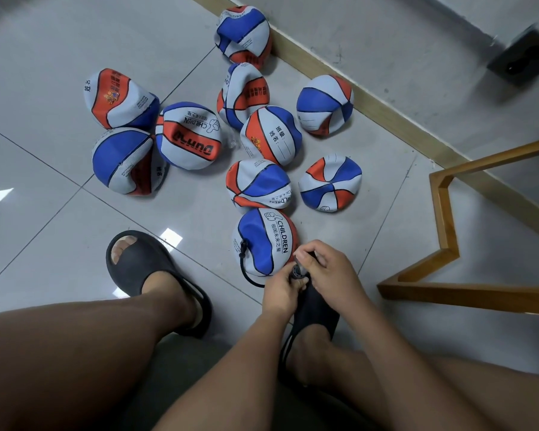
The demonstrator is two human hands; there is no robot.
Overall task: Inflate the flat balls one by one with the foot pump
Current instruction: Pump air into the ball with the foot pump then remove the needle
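Observation:
Several flat red, white and blue balls lie scattered on the tiled floor. The nearest flat ball, marked CHILDREN, has a black pump hose plugged into its valve at its left side. The hose curves down to the small black foot pump, mostly hidden between my hands and under my right foot's black slipper. My left hand grips the pump's end from the left. My right hand pinches the pump's top from the right, fingers curled over it.
My left foot in a black slipper stands left of the nearest ball. A wooden skirting board runs along the wall behind the balls. A wooden frame stands on the floor at the right. A dark wall socket is top right.

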